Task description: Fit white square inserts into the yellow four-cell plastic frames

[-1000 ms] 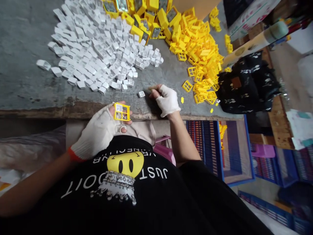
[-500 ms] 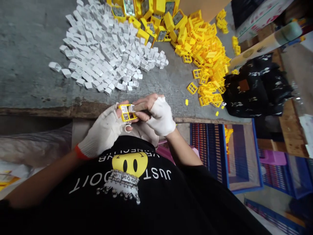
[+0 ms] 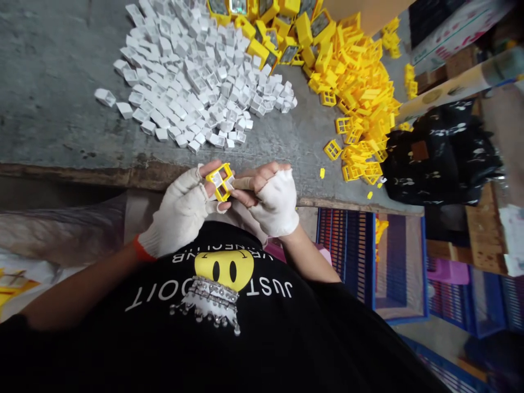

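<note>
My left hand (image 3: 180,202), in a white fingerless glove with an orange cuff, grips a small yellow plastic frame (image 3: 225,194) by its left side. The frame is tilted and divided into window-like openings. One small white plastic piece (image 3: 216,178) sits in an opening on the left. My right hand (image 3: 273,197), gloved the same way, has its thumb and forefinger closed at the frame's right side. A second white plastic piece (image 3: 230,182) shows at those fingertips; part of it is hidden by them.
A large heap of white pieces (image 3: 184,76) lies on the grey table (image 3: 49,98). Right of it is a pile of yellow frames (image 3: 360,82), with bigger yellow parts (image 3: 282,33) behind. A black patterned bag (image 3: 442,158) rests at the right. Blue crates (image 3: 401,316) stand below the edge.
The yellow frame has turned in my left hand and now sits more tilted. My right fingers stay at its right side. The whole view has shifted, so the piles appear farther right.
</note>
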`<act>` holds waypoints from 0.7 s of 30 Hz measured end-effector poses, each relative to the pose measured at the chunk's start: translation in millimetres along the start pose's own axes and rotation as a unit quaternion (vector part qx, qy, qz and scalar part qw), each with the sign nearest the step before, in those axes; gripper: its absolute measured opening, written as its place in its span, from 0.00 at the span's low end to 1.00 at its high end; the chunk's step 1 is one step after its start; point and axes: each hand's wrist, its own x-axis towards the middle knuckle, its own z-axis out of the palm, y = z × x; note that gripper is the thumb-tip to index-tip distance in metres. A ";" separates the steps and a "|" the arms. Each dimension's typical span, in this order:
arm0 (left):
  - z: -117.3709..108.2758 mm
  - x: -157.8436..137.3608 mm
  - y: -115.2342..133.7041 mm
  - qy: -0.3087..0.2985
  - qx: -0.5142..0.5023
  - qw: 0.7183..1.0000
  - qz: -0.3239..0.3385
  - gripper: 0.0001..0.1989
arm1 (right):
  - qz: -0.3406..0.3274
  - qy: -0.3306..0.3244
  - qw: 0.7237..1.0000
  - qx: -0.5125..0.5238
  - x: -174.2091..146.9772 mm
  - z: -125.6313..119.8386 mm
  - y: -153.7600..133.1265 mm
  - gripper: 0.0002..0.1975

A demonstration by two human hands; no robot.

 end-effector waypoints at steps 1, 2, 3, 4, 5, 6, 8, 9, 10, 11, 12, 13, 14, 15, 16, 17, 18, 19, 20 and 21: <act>-0.8 0.0 0.2 0.006 0.004 1.000 -0.004 0.21 | 0.004 -0.021 1.000 -0.003 -0.4 0.5 -1.5 0.19; -2.2 0.3 0.6 0.012 0.006 1.000 -0.010 0.20 | 0.001 -0.040 0.999 -0.004 -0.7 0.4 -1.8 0.18; -4.1 1.0 1.1 0.018 0.007 1.000 -0.016 0.19 | -0.012 -0.058 0.998 -0.003 -0.4 -0.4 -0.5 0.18; -6.1 1.9 1.9 0.025 0.008 0.999 -0.023 0.18 | -0.026 -0.070 0.997 0.000 1.0 -1.8 2.8 0.17; -7.9 2.7 2.7 0.031 0.007 0.999 -0.029 0.17 | -0.030 -0.074 0.997 0.002 3.8 -3.7 8.4 0.17; -9.4 3.5 3.7 0.038 0.007 0.999 -0.033 0.16 | -0.020 -0.062 0.998 -0.001 8.3 -5.5 16.1 0.17; -10.8 4.2 5.5 0.051 0.009 0.998 -0.032 0.14 | 0.048 -0.020 0.998 -0.025 23.1 -6.9 36.0 0.17; -10.7 4.2 6.3 0.056 0.012 0.998 -0.030 0.13 | 0.090 -0.003 0.995 -0.042 32.9 -5.5 46.5 0.16; -10.4 3.9 6.8 0.060 0.017 0.998 -0.028 0.12 | 0.126 0.003 0.990 -0.058 43.7 -2.6 56.3 0.15; -10.0 3.5 7.2 0.064 0.021 0.997 -0.026 0.12 | 0.147 -0.004 0.987 -0.069 54.8 1.6 64.7 0.15; -9.7 3.0 7.5 0.066 0.027 0.997 -0.026 0.12 | 0.158 -0.019 0.984 -0.076 65.3 6.7 71.1 0.15; -9.5 2.5 7.7 0.067 0.031 0.997 -0.024 0.13 | 0.163 -0.037 0.983 -0.079 74.2 11.8 75.5 0.15; -9.4 2.1 8.0 0.066 0.035 0.997 -0.023 0.14 | 0.166 -0.050 0.982 -0.079 80.9 16.2 77.7 0.14; -9.3 1.8 8.2 0.065 0.037 0.997 -0.023 0.15 | 0.169 -0.057 0.981 -0.077 84.8 19.1 78.0 0.12; -8.9 1.6 8.5 0.063 0.036 0.997 -0.023 0.15 | 0.171 -0.058 0.981 -0.072 85.3 20.1 76.5 0.10; -8.1 1.4 8.8 0.063 0.032 0.997 -0.023 0.14 | 0.171 -0.052 0.982 -0.064 82.6 18.9 73.2 0.07; -6.9 1.4 9.2 0.064 0.027 0.997 -0.023 0.13 | 0.166 -0.039 0.984 -0.051 76.9 15.6 68.3 0.06; -5.1 1.6 9.4 0.066 0.021 0.997 -0.024 0.12 | 0.154 -0.022 0.987 -0.034 68.8 10.6 61.7 0.06; -3.0 1.9 9.5 0.066 0.016 0.997 -0.026 0.10 | 0.136 -0.003 0.991 -0.011 59.1 4.7 53.6 0.07; -0.9 2.3 9.5 0.062 0.011 0.998 -0.030 0.09 | 0.110 0.014 0.994 0.016 48.7 -1.4 44.4 0.09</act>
